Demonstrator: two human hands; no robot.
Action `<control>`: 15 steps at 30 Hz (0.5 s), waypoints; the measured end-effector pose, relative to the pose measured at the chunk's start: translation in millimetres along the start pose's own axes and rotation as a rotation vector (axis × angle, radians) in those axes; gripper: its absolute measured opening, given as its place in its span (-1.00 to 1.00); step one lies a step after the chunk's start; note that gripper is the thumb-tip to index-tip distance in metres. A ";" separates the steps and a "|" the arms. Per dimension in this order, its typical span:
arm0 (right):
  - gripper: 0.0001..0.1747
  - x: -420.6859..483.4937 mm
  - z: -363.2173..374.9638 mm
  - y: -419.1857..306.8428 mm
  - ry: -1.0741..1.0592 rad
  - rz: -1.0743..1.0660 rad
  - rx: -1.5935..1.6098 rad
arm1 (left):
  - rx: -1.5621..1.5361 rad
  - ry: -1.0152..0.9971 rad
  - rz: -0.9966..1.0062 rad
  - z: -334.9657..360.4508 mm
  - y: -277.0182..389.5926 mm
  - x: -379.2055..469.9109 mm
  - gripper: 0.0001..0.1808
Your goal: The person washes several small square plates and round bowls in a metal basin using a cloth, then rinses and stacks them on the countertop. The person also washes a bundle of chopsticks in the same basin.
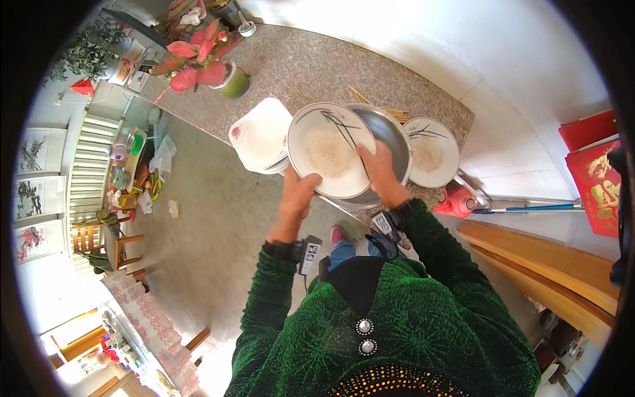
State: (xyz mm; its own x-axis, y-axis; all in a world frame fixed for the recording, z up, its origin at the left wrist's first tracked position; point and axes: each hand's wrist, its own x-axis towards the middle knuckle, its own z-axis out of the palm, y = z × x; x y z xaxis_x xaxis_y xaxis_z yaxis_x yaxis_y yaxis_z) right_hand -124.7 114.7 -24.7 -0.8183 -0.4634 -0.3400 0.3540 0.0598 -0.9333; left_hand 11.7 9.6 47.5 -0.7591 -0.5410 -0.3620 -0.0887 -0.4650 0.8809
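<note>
Between my two hands I hold a round white plate with a dark rim line, a grass-leaf pattern and a brownish worn centre. My left hand grips its lower left edge, thumb on top. On its right side, my right hand has its fingers over the face. The plate partly hides a metal basin just behind it. A similar white plate rests at the counter's right end. To the left, several squarish white dishes with pink flowers are stacked near the counter edge.
Chopsticks lie behind the basin on the speckled stone counter. A potted red-leaved plant and a small white mortar stand farther left. A red thermos is beside the counter's right end, near a wooden door.
</note>
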 end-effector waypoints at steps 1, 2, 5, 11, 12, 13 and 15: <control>-0.71 3.8 0.1 -2.9 -0.006 -0.183 0.041 | -0.060 -0.037 0.044 -0.2 6.2 -1.0 -0.30; -0.67 2.4 2.6 -2.4 -0.016 -0.202 0.143 | -0.015 -0.016 0.090 7.4 4.6 -2.4 -0.30; -0.63 -3.3 9.7 2.5 0.115 -0.023 -0.117 | -0.086 0.222 0.248 26.5 -12.3 -5.9 -0.30; -0.70 17.3 0.3 22.4 0.060 -0.168 -0.467 | 0.159 0.075 0.318 -7.0 -23.3 0.4 -0.20; -0.70 33.8 -4.8 25.6 0.101 -0.246 -0.617 | 0.291 0.074 0.374 -10.1 -20.9 0.4 -0.18; -0.70 49.2 -10.6 31.0 0.093 -0.137 -0.504 | 0.417 0.047 0.488 -12.6 -17.1 -0.4 -0.15; -0.69 70.9 -23.1 45.3 0.128 -0.001 -0.291 | 0.523 0.107 0.396 -10.4 -9.9 -4.4 -0.12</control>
State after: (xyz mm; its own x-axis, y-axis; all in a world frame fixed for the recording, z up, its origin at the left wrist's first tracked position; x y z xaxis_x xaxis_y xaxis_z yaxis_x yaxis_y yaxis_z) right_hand -177.2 105.0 -93.8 -0.8754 -0.3498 -0.3336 0.2239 0.3183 -0.9212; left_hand 22.7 9.4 37.2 -0.7327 -0.6804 0.0152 -0.1381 0.1705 0.9756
